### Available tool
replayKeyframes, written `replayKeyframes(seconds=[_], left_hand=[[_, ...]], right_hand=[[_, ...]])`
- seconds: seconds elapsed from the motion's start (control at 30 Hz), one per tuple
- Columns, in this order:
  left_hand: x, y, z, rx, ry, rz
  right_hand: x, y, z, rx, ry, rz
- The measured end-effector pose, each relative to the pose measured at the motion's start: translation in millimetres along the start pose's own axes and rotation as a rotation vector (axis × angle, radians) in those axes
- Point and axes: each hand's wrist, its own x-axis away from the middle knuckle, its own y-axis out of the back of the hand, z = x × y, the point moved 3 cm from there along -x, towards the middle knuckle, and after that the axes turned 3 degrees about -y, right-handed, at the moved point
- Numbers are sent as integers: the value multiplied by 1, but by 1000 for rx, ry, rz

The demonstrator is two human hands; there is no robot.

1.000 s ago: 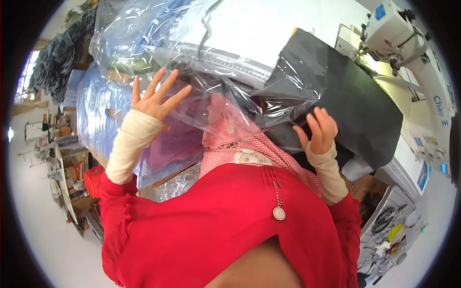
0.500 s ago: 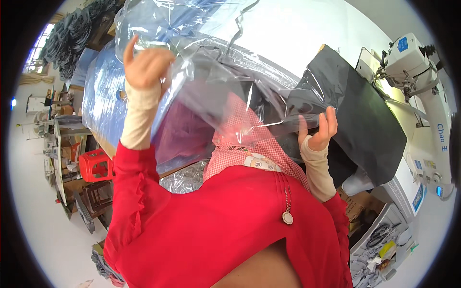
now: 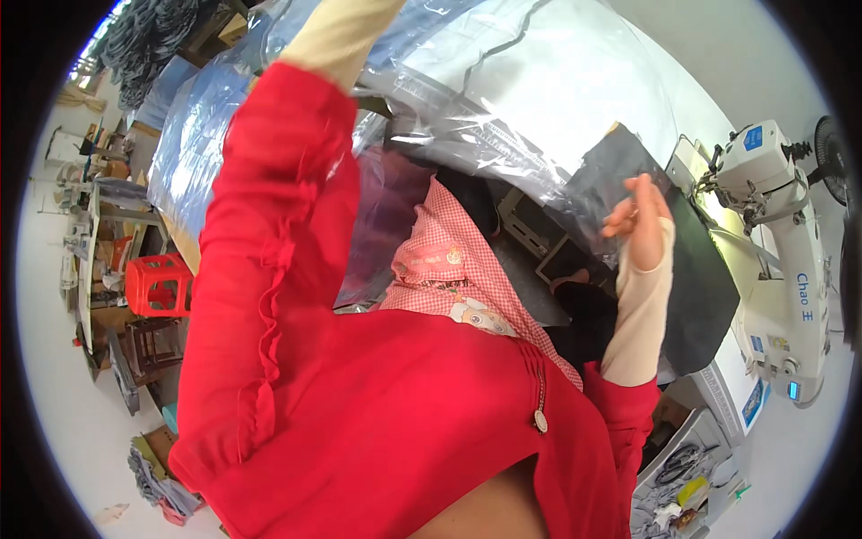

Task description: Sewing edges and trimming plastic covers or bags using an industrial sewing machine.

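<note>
A clear plastic sheet (image 3: 503, 135) lies spread over the white table top, its near edge reaching down toward my right. My right hand (image 3: 642, 220) is beside that edge, above a black flat panel (image 3: 700, 296); its fingers are stretched out, and no hold on the plastic shows. My left arm, in a red sleeve (image 3: 296, 171) with a cream cuff (image 3: 346, 36), reaches far forward. The left hand itself is beyond the upper edge of the picture. Blue plastic-wrapped bundles (image 3: 193, 139) lie on the left of the table.
On the right stands a white sewing machine (image 3: 786, 189), with a black fan (image 3: 831, 162) behind it. A red plastic stool (image 3: 157, 283) is at the left. Below right sits a grey tray (image 3: 687, 467) of odds and ends. Dark bundled cloth (image 3: 153, 45) is piled far left.
My left hand has moved forward and out of the picture. The plastic, earlier raised between both hands, now lies farther forward over the table. My right hand has shifted slightly right, its fingers stretched.
</note>
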Motion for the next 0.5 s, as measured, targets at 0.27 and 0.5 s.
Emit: replayKeyframes(seconds=[0.27,0.5], left_hand=[[223,-22,-43,510,3,238],[254,-33,-109,1119,672,567]], right_hand=[[-38,45,1,-143,-35,-148],[-34,42,7,-83,-64,-124]])
